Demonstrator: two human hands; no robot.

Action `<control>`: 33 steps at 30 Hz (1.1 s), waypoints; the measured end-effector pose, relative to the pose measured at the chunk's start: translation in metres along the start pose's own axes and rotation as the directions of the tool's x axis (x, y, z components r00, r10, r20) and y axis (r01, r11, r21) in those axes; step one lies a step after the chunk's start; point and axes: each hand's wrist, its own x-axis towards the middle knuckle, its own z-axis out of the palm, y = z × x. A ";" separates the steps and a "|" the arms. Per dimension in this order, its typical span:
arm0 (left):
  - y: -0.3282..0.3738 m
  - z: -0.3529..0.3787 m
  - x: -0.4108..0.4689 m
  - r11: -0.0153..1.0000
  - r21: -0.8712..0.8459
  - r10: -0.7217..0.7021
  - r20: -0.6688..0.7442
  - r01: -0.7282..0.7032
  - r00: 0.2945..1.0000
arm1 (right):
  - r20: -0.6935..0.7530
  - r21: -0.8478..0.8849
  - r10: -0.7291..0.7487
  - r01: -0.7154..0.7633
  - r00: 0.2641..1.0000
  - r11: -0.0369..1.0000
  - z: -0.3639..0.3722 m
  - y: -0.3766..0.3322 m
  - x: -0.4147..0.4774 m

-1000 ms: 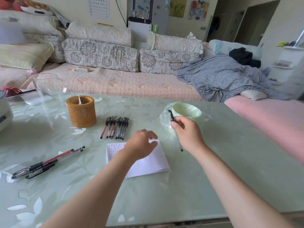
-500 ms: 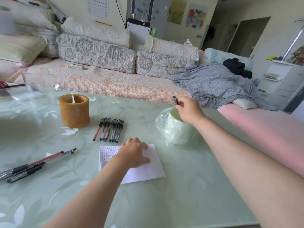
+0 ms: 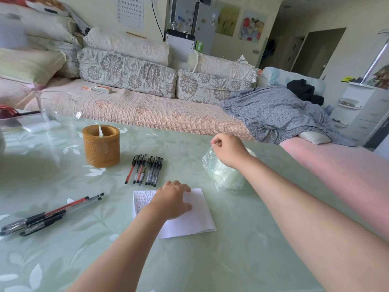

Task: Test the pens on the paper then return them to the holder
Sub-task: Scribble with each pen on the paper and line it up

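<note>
Lying side by side on the green leaf-patterned table (image 3: 231, 256), a row of pens (image 3: 147, 169) sits between the brown holder (image 3: 101, 148) and the paper (image 3: 189, 220). Their long axes run away from the person, with capped ends toward the sofa (image 3: 147, 114) and tips toward the paper. Each leans a little, so its near end sits further left. The leftmost has red trim; the rest look black.

A second bunch of pens (image 3: 52, 214) lies well apart at the near left, slanting from near-left to far-right. Its dark ends almost reach the frame's left edge. These pens overlap, so their number is hard to count.

The holder stands upright just left of the row. Something pale shows inside its rim, too small to make out.

The left hand (image 3: 173, 200) rests palm-down on the paper with fingers spread and fairly straight. It covers part of the rows of writing at the sheet's far left corner. The right hand (image 3: 229, 149) hangs over a pale green plastic-lined tub (image 3: 227, 178), and hand and forearm hide the tub's mouth. Its fingers are curled, thumb against forefinger; whether anything is pinched between them I cannot tell.
</note>
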 end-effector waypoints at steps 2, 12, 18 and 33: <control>-0.005 -0.005 -0.007 1.000 -0.019 -0.007 -0.029 0.007 1.000 | 0.057 0.082 -0.015 0.010 0.998 0.997 0.009 -0.023 -0.011; -0.086 -0.074 -0.060 0.986 -0.017 -0.164 -0.192 0.163 0.968 | 0.334 0.277 -0.203 0.110 0.921 0.955 0.085 -0.135 -0.054; -0.155 -0.108 -0.098 0.934 0.088 -0.326 -0.199 0.348 0.924 | 0.394 0.248 -0.337 0.254 0.855 0.935 0.127 -0.201 -0.069; -0.192 -0.125 -0.133 0.913 0.114 -0.395 0.003 0.392 0.919 | 0.413 0.121 -0.394 0.380 0.821 0.917 0.167 -0.224 -0.073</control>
